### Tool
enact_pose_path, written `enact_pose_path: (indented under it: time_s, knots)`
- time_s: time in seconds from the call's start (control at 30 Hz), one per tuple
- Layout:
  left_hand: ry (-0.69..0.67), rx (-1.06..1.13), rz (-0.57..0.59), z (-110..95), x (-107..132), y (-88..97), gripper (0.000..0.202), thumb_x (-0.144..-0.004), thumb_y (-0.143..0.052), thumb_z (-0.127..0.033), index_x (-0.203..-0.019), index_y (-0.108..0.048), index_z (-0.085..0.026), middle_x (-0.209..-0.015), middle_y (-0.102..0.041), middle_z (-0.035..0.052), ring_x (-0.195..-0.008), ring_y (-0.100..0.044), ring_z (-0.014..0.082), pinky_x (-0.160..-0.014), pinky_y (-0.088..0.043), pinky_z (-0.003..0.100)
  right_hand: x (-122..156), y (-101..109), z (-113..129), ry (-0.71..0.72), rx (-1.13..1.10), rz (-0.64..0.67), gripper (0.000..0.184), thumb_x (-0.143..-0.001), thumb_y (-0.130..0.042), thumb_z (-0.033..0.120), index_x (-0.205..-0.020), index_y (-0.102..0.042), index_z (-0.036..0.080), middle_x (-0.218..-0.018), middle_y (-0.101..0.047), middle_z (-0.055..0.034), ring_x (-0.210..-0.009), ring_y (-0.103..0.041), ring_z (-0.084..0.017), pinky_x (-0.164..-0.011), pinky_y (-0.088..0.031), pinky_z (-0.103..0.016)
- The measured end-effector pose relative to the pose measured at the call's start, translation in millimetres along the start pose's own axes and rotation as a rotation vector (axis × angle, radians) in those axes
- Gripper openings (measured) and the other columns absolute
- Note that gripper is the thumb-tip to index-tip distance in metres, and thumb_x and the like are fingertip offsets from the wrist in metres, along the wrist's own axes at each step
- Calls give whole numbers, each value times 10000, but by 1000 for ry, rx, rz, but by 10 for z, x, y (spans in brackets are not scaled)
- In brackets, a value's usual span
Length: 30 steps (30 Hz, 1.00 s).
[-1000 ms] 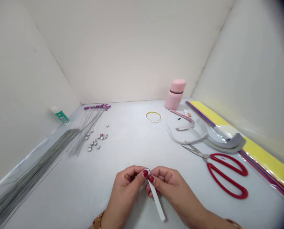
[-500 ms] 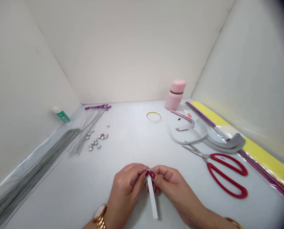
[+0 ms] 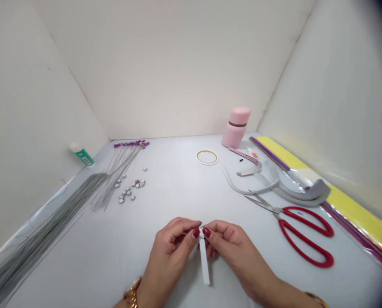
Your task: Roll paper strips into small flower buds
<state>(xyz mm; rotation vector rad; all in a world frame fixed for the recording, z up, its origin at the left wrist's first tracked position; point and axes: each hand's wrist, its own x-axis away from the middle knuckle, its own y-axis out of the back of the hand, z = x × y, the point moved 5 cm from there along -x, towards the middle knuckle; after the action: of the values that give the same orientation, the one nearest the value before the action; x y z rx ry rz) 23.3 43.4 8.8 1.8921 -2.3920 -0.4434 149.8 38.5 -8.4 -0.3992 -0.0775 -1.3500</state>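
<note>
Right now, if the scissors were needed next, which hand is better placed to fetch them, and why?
The right hand, most likely: the scissors lie on its side, while the left hand would have to reach across it. Both hands hold the white strip, though.

The white strip (image 3: 204,265) is narrow and straight. Fingertips (image 3: 207,232) pinch its partly hidden far end; the free end points nearward.
</note>
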Motion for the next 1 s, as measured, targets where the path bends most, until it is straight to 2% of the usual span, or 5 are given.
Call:
enact_pose_path:
  time_s: [0.37, 0.6, 0.7, 0.77, 1.0]
  knots:
    - [-100, -189, 13, -104, 29, 0, 147, -808, -502, -133, -800, -644, -172, -726, -619, 36, -682, -581, 140, -638, -461, 239, -6, 8, -31, -28, 3, -18, 290, -705, -638, 408, -627, -614, 130, -522, -563, 19, -493, -461, -82, -497, -349, -189]
    - [185, 85, -100, 137, 28, 14, 98, -791, -536, -215, -777, -612, -155, -716, -645, 33, -650, -597, 146, -608, -485, 241, 15, -38, -71, -95, 30, 4, 271, -685, -655, 396, -720, -617, 130, -601, -630, -17, -542, -555, -110, -553, -421, -222]
    - [223, 83, -103, 160, 33, 3, 108, -794, -533, -227, -781, -605, -147, -689, -649, 32, -628, -594, 145, -601, -487, 248, 14, -24, -93, -93, 59, -5, 257, -719, -623, 386, -699, -623, 130, -611, -640, -24, -546, -561, -109, -550, -418, -217]
    - [154, 3, -113, 116, 41, 13, 98, -798, -523, -206, -781, -602, -152, -705, -648, 34, -641, -599, 145, -607, -488, 250, 15, -28, -96, -101, 39, 0, 249, -713, -632, 378, -696, -627, 130, -604, -641, -22, -542, -558, -107, -543, -408, -211]
    - [-276, -321, -122, -121, 86, 30, 157, -796, -489, -67, -824, -605, -168, -744, -632, 39, -690, -594, 138, -625, -479, 235, 39, -85, -21, -95, -167, 53, 238, -677, -681, 353, -689, -636, 119, -612, -633, -21, -543, -542, -96, -565, -379, -209]
